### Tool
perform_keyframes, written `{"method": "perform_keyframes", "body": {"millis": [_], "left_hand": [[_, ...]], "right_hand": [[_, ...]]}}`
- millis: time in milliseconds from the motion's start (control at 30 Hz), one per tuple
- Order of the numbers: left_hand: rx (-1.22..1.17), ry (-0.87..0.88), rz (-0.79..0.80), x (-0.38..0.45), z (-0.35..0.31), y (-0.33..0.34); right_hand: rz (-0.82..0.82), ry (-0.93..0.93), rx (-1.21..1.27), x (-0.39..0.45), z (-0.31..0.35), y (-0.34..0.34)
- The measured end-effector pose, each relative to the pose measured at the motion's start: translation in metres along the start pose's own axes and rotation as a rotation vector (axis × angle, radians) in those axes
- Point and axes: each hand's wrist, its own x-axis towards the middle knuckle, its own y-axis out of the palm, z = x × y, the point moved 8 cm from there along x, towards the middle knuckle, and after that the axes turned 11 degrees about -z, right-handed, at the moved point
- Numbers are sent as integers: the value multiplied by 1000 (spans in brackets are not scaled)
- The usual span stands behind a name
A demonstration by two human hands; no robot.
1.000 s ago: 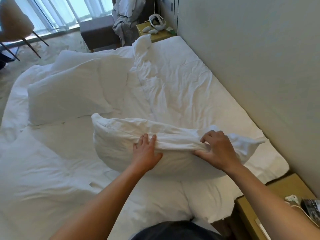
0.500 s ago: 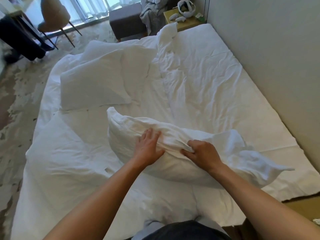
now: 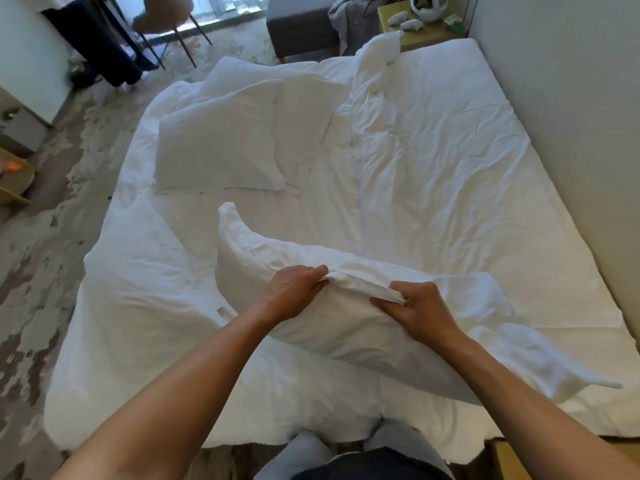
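Pillow [image 3: 346,330]: where's it at?

– On the bed [image 3: 502,271], near edge, right in front of the person. Lies crosswise. Its left end curls upward. Loose pillowcase end [image 3: 571,372] trails off to the right, flat on the sheet.

– Hands?

– Both on the pillow's top ridge. L hand [image 3: 294,294] grips a bunched fold of fabric [image 3: 360,285], fingers curled over it. R hand [image 3: 420,313] pinches the same fold btw. thumb & fingers, just beside the L.

– Hands touching each other?

– No. Close but apart, w/ the fold spanning the gap.

– Pillow lifted or resting?

– Underside looks to rest on the bedding, though the arms hide part of it, so can't tell for sure.

– Anything else on the bed?

– 2nd pillow [image 3: 221,147], lying flat farther up on the left, well apart from the held one. Rumpled white bedding [image 3: 433,150] covers the middle & right side.

– Around it?

– Wall [image 3: 571,98] runs along the bed's right side. Beyond the far end: nightstand [image 3: 426,38] w/ small white items on top, grey bench [image 3: 301,26] beside it, chair [image 3: 166,19] farther left by the window.
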Motion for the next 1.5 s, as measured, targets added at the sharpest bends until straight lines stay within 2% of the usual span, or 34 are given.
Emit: {"method": "perform_keyframes", "body": {"millis": [300,433,500,633,733,967,1100,1200,1367,1500], "left_hand": [[-117,-24,-78,-82,23,-61],[-69,-58,-221,-119,55,-86],[-43,-120,-236,-133,72,-80],[-72,-228,-111,-160,94,-38],[-153,-280,-146,-170,103,-31],[-174,-297,-234,-173,115,-49],[-127,-285,-305,-170,116,-64],[-131,-291,-350,-166,120,-75],[-90,-315,-315,-161,131,-80],[-22,-333,-265,-160,139,-78]], "right_hand": [[124,-2,72,-17,69,17],[148,-24,66,-15,104,43],[155,-21,-34,-19,108,65],[164,8,-409,-39,92,94],[108,-27,-507,-53,84,88],[-96,-80,-741,-67,85,38],[-148,-140,-767,-60,105,29],[-200,-123,-690,-49,116,22],[-214,-80,-614,-43,113,20],[-328,-88,-784,-45,109,6]]}}
